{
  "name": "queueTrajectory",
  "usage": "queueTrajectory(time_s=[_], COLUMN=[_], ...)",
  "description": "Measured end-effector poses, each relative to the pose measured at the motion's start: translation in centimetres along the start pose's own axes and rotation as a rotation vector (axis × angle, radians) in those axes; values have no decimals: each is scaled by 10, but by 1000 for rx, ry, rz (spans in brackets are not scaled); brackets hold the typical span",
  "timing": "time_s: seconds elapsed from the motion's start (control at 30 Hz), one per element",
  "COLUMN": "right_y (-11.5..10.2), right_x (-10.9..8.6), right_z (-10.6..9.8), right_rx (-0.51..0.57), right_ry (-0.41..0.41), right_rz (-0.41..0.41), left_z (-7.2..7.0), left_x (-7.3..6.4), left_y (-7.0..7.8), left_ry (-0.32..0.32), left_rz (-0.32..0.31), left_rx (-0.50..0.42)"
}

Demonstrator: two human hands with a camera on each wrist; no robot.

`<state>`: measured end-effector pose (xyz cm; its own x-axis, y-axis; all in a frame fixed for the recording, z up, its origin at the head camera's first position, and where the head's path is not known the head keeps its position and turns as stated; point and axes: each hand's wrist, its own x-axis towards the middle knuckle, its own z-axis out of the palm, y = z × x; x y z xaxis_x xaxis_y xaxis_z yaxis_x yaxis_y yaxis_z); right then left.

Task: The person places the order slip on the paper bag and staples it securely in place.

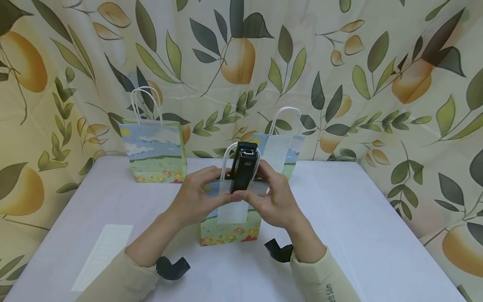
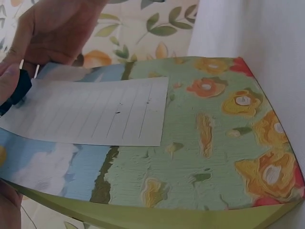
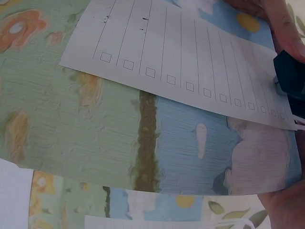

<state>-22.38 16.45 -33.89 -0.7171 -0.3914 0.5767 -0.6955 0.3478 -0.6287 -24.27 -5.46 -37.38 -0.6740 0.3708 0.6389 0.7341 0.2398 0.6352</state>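
Black stapler [image 1: 244, 167] is held at the top rim of the front paper gift bag [image 1: 230, 237], its near end pressed by both thumb tips, which meet or nearly meet there. By the left hand [image 1: 196, 195] and the right hand [image 1: 279, 201] it is gripped from either side; the other fingers are curled behind the bag's rim and are largely hidden. How far the stapler's jaws are parted cannot be told. It is flanked by the white handle [image 1: 225, 157], partly covered by its body.

Directly below the thumbs, a lined paper slip [image 1: 232, 214] is laid against the bag's front. Ruled lines are resolved in both wrist views, and a row of small squares in the right; its upper end is obscured by stapler and thumbs. Only part of the stapler is caught in each wrist view, at the edge.

Beyond the fingers, to the left, a second gift bag [image 1: 154, 153] is stood on the worktop [image 1: 339, 201]. Beyond the right fingers, a third bag [image 1: 298, 147] is partly masked by the hand and by its own pale slip [image 1: 276, 151]. Nearer than the left fingers, a pale sheet [image 1: 105, 247] is partly covered by the sleeve [image 1: 124, 274].
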Motion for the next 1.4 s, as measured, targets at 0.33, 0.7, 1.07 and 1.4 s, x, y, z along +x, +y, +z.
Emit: queueTrajectory(time_s=[0.33,0.7,1.07,1.4], right_y=[0,4,2,1], right_x=[0,-1,-1,1], right_z=[-2,-7,-15,-21], right_rx=[21,10,38,94], right_ry=[-24,-55,-37,15], right_rz=[-7,-33,-59,-155], left_z=[-4,-12,-10,-7], left_x=[1,2,2,2], left_y=[1,-1,-1,2], left_ry=[-35,-137,-86,-63], left_rz=[-27,-53,-87,-144], left_rx=[5,-16,-20,-57])
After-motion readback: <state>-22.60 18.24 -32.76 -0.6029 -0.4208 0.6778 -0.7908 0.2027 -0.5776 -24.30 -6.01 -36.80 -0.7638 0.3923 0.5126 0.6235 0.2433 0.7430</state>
